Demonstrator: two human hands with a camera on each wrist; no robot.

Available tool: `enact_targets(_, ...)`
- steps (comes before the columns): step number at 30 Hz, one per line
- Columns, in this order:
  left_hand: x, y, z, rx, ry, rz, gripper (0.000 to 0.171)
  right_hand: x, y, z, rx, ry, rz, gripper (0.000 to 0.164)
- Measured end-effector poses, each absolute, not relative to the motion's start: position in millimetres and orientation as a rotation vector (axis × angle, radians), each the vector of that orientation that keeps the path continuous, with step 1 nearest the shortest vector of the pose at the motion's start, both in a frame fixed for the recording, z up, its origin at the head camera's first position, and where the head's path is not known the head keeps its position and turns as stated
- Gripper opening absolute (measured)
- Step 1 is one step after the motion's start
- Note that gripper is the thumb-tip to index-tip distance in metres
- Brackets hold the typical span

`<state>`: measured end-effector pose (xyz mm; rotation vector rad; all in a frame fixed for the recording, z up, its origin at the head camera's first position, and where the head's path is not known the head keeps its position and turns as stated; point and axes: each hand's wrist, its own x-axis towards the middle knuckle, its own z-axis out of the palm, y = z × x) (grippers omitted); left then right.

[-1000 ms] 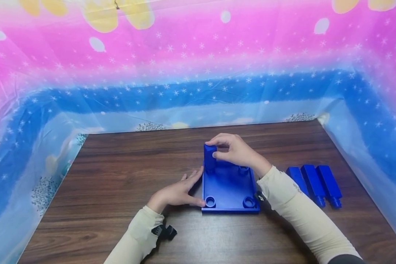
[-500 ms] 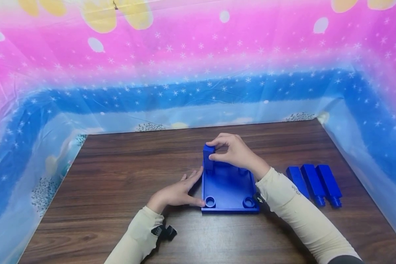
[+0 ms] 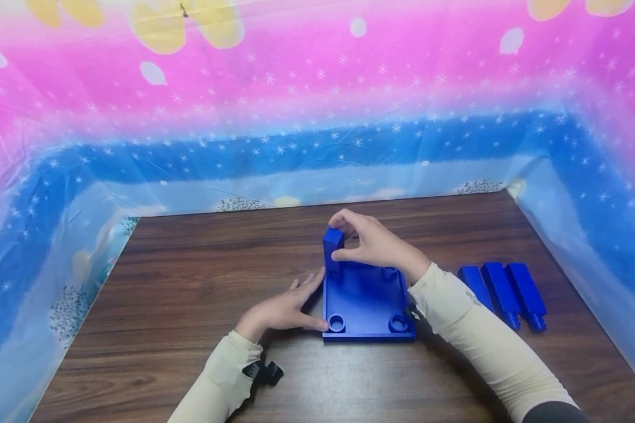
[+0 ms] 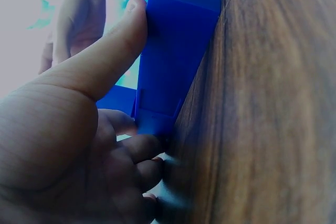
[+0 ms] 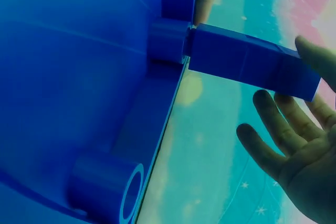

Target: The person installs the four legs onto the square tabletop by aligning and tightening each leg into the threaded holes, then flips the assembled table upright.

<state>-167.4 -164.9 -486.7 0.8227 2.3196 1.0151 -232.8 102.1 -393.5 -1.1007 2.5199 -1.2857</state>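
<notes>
A blue square tabletop (image 3: 367, 299) with a raised rim and round corner sockets lies upside down on the table. Upright at its far left corner stands a blue square leg (image 3: 333, 248), its lower end at the socket. My right hand (image 3: 376, 238) pinches the upper part of this leg, thumb on the near side. In the right wrist view, thumb and fingers sit on opposite sides of the leg's outer end (image 5: 247, 62). My left hand (image 3: 283, 308) rests against the tabletop's left side, thumb near the front corner and fingers extended toward the far corner.
To the right, 3 more blue legs (image 3: 500, 288) lie side by side, threaded ends showing on two. An unfilled front left socket (image 3: 330, 324) is visible. A printed cloth (image 3: 296, 147) walls the back and sides of the wooden table (image 3: 190, 276).
My right fingers have shifted slightly around the leg, and its faces have turned a little. The left hand and tabletop hold their place.
</notes>
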Motion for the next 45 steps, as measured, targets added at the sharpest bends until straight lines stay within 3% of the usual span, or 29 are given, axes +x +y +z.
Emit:
enact_targets(4,-158,-160,-466,0.753,2.308,0.988,0.121,-234,104,-394,-1.065,2.455,-1.245,0.080)
enact_targets(8,-157,-158,-461,0.712,2.321,0.943,0.117,-236,105,-396,-1.074,2.370,-1.224,0.087)
enact_targets(22,-159,-160,-463,0.746,2.302,0.990,0.121,-241,103,-406,-1.020,2.270,-1.211,0.065)
enact_targets(30,-171,-168,-500,0.793,2.320,1.026,0.123,-245,105,-408,-0.999,2.260,-1.253,0.058)
enact_targets(37,-159,-160,-465,0.751,2.305,0.989,0.118,-243,108,-407,-1.017,2.271,-1.255,0.054)
enact_targets(45,-157,-158,-459,0.746,2.323,0.958,0.116,-243,109,-409,-1.103,2.292,-1.273,0.048)
